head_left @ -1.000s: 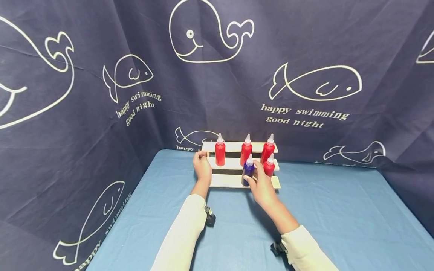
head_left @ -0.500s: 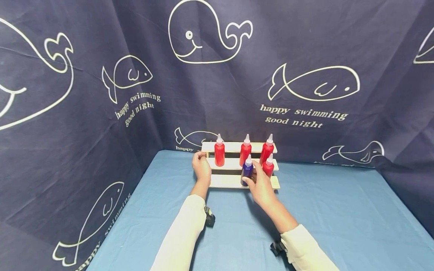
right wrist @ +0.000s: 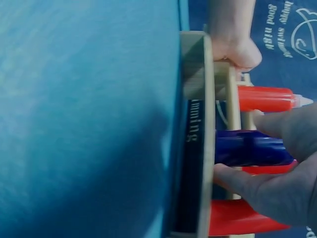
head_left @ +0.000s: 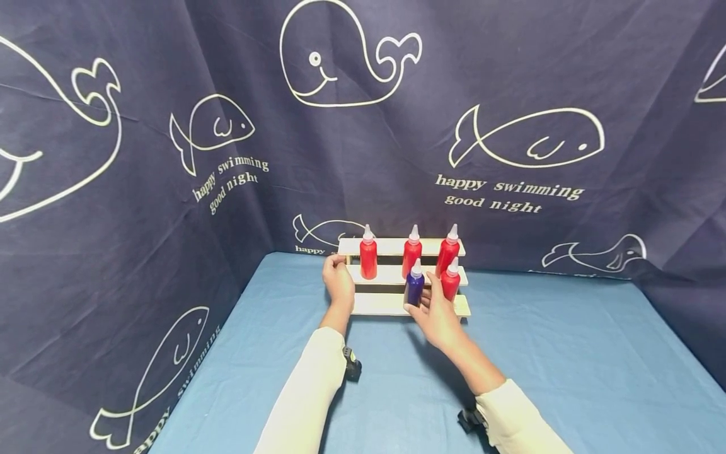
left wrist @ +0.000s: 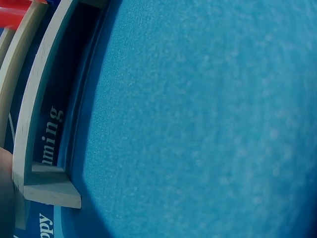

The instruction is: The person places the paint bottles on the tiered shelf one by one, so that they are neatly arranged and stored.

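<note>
A three-tier wooden rack (head_left: 374, 304) stands at the back of the table. My left hand (head_left: 339, 282) grips its left end with curled fingers. On the bottom shelf stands a blue squeeze bottle (head_left: 414, 289) with a pointed clear nozzle. My right hand (head_left: 439, 320) has its thumb and fingers spread close on either side of that bottle, as the right wrist view shows around the blue bottle (right wrist: 250, 148). Just right of it, partly behind my fingers, is a red squeeze bottle (head_left: 450, 285). Three more red bottles (head_left: 368, 260) stand upright on the middle shelf.
Blue cloth (head_left: 408, 391) covers the table in front of the rack. A dark curtain (head_left: 363, 157) with white fish and whale drawings hangs close behind and at both sides.
My right thumb and index finger have spread slightly away from the blue bottle, which keeps its place on the shelf. The left hand and rack have not moved.
</note>
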A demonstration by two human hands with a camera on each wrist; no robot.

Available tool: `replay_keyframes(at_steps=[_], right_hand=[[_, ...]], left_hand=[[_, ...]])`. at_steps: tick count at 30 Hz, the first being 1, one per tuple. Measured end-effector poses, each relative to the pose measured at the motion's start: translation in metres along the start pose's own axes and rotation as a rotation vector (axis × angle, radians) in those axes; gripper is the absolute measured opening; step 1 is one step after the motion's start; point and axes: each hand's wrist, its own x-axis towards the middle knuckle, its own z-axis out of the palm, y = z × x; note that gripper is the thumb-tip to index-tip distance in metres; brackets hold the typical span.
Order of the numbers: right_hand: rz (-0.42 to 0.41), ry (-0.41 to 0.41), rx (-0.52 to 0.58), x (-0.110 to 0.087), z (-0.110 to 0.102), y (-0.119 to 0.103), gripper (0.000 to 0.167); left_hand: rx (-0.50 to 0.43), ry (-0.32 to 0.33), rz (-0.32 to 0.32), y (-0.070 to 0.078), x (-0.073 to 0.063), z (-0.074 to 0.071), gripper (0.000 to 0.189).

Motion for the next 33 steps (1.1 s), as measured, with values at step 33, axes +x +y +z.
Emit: replay_keyframes(at_steps=[33], right_hand=[[-0.013, -0.296, -0.351, -0.058, -0.047, -0.029, 0.095]], left_hand=[[0.772, -0.760, -0.161, 0.051, 0.018, -0.062, 0.059]])
